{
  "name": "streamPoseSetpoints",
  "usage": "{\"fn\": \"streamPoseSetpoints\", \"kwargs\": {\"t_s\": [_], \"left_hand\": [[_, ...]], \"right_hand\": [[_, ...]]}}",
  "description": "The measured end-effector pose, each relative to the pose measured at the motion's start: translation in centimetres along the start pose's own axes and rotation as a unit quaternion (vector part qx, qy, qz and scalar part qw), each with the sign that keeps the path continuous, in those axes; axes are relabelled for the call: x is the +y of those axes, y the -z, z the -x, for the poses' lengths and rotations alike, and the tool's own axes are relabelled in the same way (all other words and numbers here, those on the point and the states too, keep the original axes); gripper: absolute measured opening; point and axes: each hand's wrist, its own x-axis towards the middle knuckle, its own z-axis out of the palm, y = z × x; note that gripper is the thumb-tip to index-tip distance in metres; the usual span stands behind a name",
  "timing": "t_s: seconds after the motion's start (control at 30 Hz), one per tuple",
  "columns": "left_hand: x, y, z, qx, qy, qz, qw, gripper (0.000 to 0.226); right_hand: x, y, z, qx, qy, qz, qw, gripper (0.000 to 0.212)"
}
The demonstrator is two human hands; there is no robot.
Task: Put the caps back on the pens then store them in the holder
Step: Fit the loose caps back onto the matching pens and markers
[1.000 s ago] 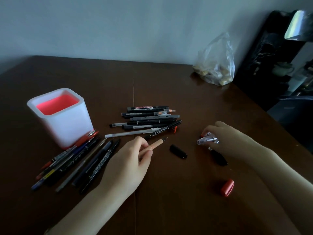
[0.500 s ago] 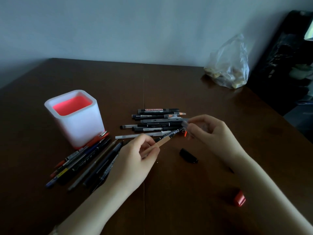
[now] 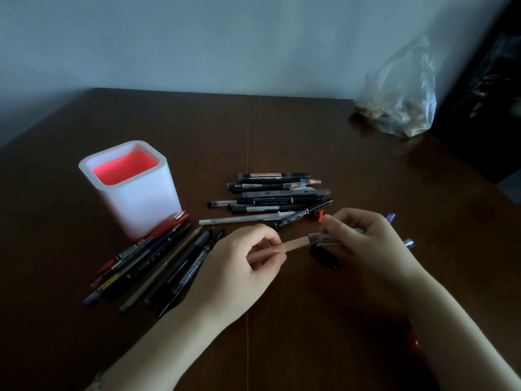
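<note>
The dark wooden tabletop (image 3: 282,136), seamed down its middle, carries a white holder (image 3: 141,201) at left. A fan of pens (image 3: 158,263) lies just beside it, with a pile of markers (image 3: 276,196) near the centre. There is also a loose black cap (image 3: 327,259), a red cap (image 3: 413,338), and a plastic bag (image 3: 400,91) at the far right.

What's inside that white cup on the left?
The white holder shows only its red inner wall, and nothing sticks up above the rim. Its bottom is hidden by the near wall.
</note>
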Motion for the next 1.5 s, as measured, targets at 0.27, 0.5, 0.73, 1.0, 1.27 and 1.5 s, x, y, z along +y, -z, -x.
{"fn": "streamPoseSetpoints", "kwargs": {"t_s": [0.27,0.5,0.73,1.0,1.27,1.5], "left_hand": [[0.3,0.4,0.0,-0.015,-0.071,-0.025,0.997,0.019],[0.6,-0.3,0.6,0.013,-0.068,-0.014,0.998,0.020],[1.0,-0.3,0.7,-0.013,0.015,0.090,0.996,0.010],[1.6,2.2,-0.3,0.004,-0.001,-0.031,0.999,0.012],[0.3,4.7,-0.6,-0.012,0.207,-0.395,0.895,0.031],[0.2,3.3,-0.8,-0.113,0.252,-0.440,0.855,0.025]], "right_hand": [[-0.4,-0.3,0.4,-0.075,0.028,0.009,0.997,0.032],[0.1,-2.0,0.7,-0.056,0.080,0.021,0.995,0.031],[0.1,-1.7,0.9,-0.052,0.133,0.045,0.989,0.026],[-0.4,-2.5,1.1,-0.084,0.150,0.052,0.984,0.018],[-2.1,1.0,-3.3,0.183,0.173,0.183,0.950,0.022],[-1.2,0.0,-7.8,0.016,0.146,0.371,0.917,0.021]]}}
